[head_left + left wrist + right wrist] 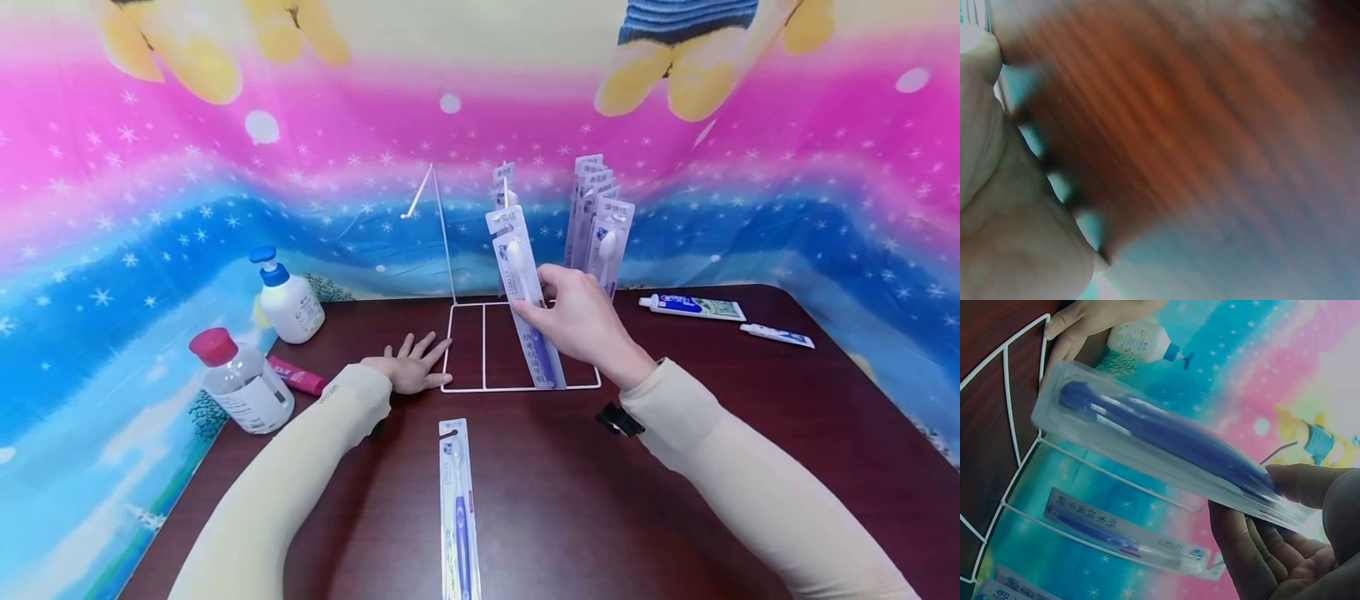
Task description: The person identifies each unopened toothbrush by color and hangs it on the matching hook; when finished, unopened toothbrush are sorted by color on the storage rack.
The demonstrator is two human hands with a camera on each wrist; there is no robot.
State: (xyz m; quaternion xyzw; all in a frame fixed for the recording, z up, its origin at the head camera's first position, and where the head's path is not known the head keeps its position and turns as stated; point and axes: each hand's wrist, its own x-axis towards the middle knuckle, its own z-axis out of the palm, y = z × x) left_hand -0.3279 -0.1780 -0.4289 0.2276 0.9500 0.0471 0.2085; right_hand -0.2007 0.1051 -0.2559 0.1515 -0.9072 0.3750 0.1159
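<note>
My right hand (573,317) pinches a packaged purple toothbrush (546,358) between thumb and fingers, tilted in front of a white wire display rack (465,389). In the right wrist view the handle end of that pack points away from the hand. Fingers spread on the table, my left hand (411,365) rests at the left side of the rack's base. Another toothbrush pack (1116,534) hangs on the rack's middle hook, and several more packs (611,242) hang at the right. The left hook carries nothing. One more toothbrush pack (459,508) lies on the table nearer to me.
A blue-topped pump bottle (292,308), a clear bottle with a red cap (251,396) and a pink tube (298,375) are at the left. At the right lie a larger toothpaste tube (693,307) and a smaller tube (777,335). A printed curtain stands behind the table.
</note>
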